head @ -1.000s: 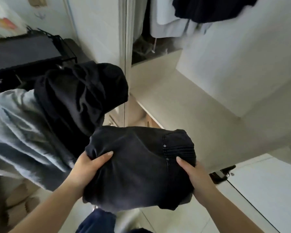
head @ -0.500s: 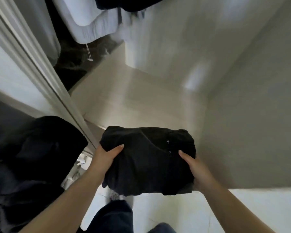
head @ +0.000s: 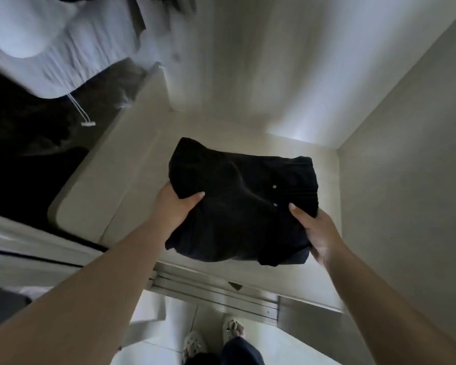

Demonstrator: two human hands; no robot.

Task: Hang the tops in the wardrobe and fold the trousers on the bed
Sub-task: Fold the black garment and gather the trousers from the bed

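Trousers [head: 244, 204], folded black, sit level over the wardrobe shelf [head: 132, 175], left hand [head: 173, 206] and right hand [head: 315, 233] gripping opposite edges, fingers curled under, presumably keeping folds intact.

Both bare arms reach forward; the left hand [head: 173, 206] and right hand [head: 317, 233] each hold a grip, thumbs on top, fingers curled beneath.
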